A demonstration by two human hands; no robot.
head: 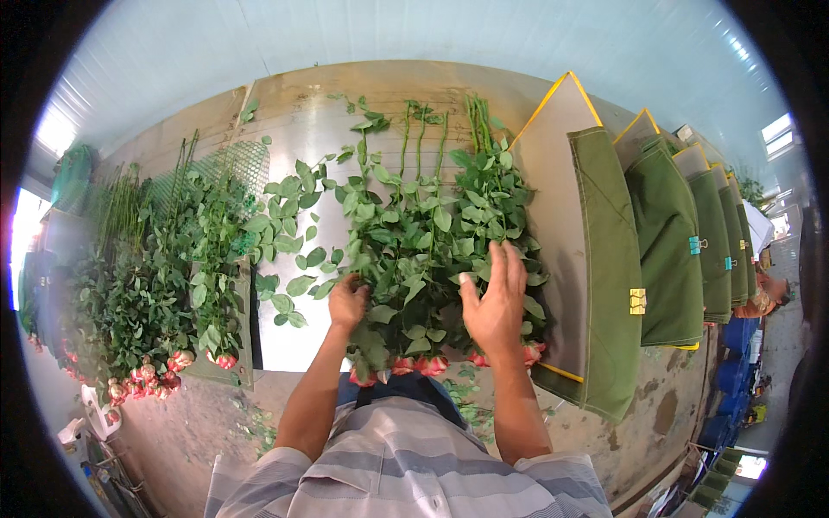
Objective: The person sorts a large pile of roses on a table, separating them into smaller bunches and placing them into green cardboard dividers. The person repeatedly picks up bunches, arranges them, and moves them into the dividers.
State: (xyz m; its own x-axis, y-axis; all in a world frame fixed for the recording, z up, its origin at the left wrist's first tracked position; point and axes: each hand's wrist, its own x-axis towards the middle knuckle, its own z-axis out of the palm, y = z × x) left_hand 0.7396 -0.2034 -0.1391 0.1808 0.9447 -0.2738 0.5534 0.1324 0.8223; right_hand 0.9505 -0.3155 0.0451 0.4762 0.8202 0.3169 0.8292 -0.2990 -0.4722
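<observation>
Several red-and-pale roses lie before me on a metal tabletop (291, 337), blooms towards me and cut stems pointing away. My left hand (348, 304) has its fingers curled at the left edge of the leaves, around the leafy stem of a rose (363, 162); the leaves partly hide the fingertips. On the right, my right hand (497, 301) rests over a leafy bunch of roses (486, 194) with thumb and fingers apart. Between the hands lie a few more roses (421, 233), their bare stem ends side by side. Their blooms (431, 365) hang by the table's near edge.
Loose leaves (285, 243) are scattered left of my hands. Farther left lies a large pile of roses (129, 278) beside green plastic netting (227, 165). Green fabric-covered panels (605, 272) with binder clips stand along the right. Another person (767, 294) is at the far right.
</observation>
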